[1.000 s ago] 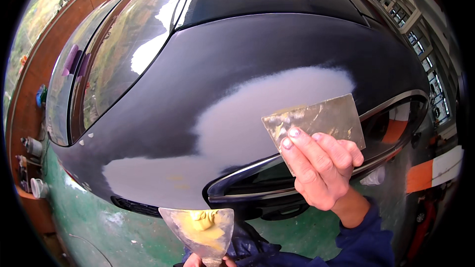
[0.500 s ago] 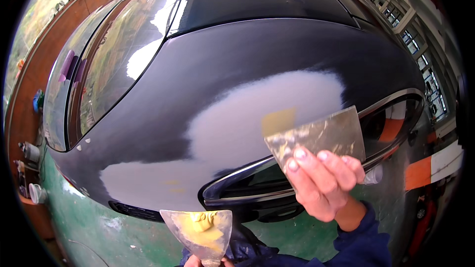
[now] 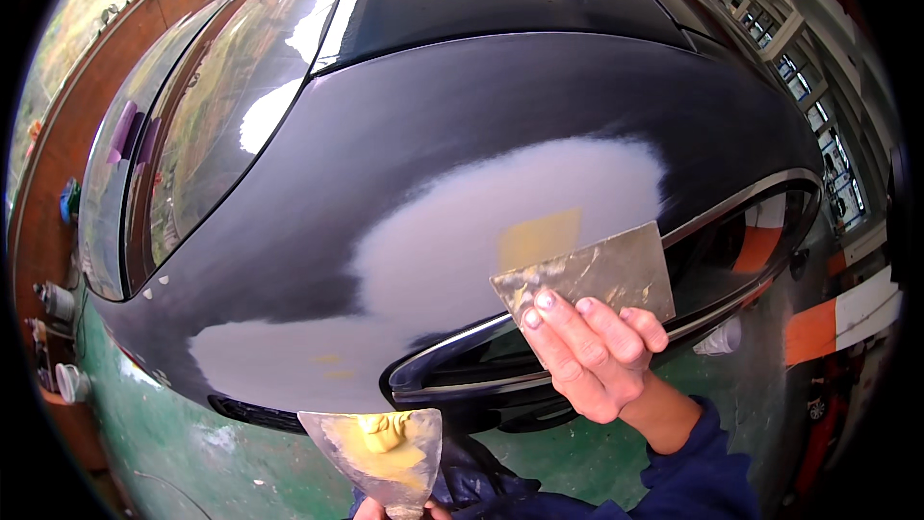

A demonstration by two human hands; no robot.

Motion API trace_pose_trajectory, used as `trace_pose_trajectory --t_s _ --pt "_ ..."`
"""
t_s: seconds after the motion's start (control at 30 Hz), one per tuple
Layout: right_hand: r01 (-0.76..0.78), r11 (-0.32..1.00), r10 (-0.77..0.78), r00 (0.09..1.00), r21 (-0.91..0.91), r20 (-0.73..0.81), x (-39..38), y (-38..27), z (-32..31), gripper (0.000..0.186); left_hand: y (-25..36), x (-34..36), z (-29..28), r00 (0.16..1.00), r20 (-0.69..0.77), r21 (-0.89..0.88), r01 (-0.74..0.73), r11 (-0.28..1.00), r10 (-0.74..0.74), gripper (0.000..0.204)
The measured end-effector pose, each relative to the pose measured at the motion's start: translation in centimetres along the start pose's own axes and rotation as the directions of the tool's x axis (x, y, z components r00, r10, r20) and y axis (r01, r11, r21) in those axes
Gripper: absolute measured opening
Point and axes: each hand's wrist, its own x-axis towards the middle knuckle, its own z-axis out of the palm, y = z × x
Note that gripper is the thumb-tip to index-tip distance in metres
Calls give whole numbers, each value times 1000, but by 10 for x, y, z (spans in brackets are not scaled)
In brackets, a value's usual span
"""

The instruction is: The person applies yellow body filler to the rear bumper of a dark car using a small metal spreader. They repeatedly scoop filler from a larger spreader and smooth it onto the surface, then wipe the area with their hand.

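Note:
At the lower edge, my left hand [image 3: 369, 510] is closed around the handle of a putty knife [image 3: 404, 493]. A lump of yellow filler putty [image 3: 383, 431] sits on its wide blade, with more smeared below. My right hand [image 3: 602, 356] pinches a flat, putty-streaked metal spreader [image 3: 621, 274], fingers on top and thumb hidden beneath. The spreader's top edge lies just below a thin yellow filler patch [image 3: 539, 236]. That patch is on the light grey sanded area [image 3: 433, 260] of a dark car's body panel. Whether the spreader touches the panel cannot be told.
The car's side window [image 3: 481, 351] with bright trim runs below the spreader. The rear glass [image 3: 221, 125] is at left. White buckets [image 3: 72, 382] stand by the left wall; another bucket [image 3: 720, 337] is at right. An orange-and-white beam [image 3: 842, 320] lies right, over green floor [image 3: 250, 462].
My right hand and the spreader have moved left and slightly down, baring more of the yellow patch. The putty knife has shifted slightly left, still in my left hand.

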Motion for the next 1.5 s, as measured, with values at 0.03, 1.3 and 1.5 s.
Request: trace_pose_trajectory --t_s 0.03,1.3,1.5 --pt "6 1000 -6 1000 3 -6 -3 0 0 17 -1 0 0 1000 5 12 -3 1000 3 32" --pt "-89 995 92 991 38 -94 16 12 -5 20 -24 0 6 998 60 -65 -9 998 13 41" --pt "-103 992 108 992 73 -64 32 12 4 22 -23 -2 3 998 56 -36 -16 999 18 41"
